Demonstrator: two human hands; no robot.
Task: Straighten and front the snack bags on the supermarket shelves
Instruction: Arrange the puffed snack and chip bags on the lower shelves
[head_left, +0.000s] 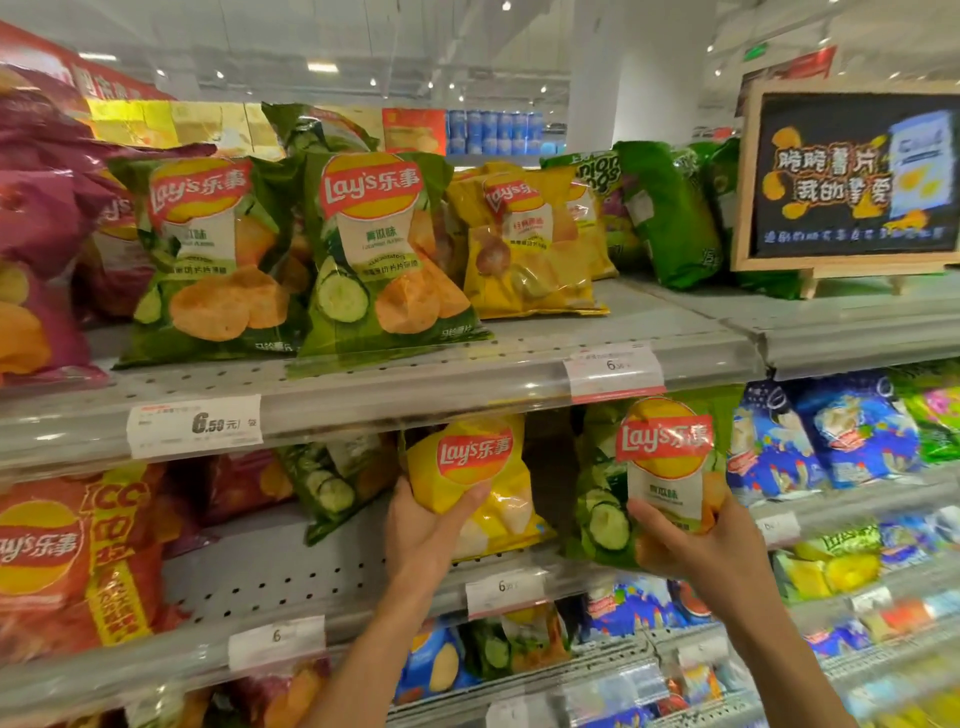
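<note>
On the middle shelf (291, 577) my left hand (426, 535) grips the lower left of a yellow Lay's bag (475, 467), which stands upright facing me. My right hand (696, 545) holds a green cucumber Lay's bag (654, 467) by its lower right, upright beside the yellow one. Behind and to the left, another green cucumber bag (332, 483) leans back, tilted. On the top shelf (519, 353) two green cucumber bags (202, 260) (379, 254) stand facing front, with a yellow bag (524, 249) leaning to their right.
Purple bags (36, 208) fill the top left; a large red Lay's bag (67, 561) sits at the left of the middle shelf. Green bags (665, 208) and a chalkboard sign (852, 176) stand top right. Blue bags (821, 441) line the right shelf. Price tags (195, 426) hang along the shelf edges.
</note>
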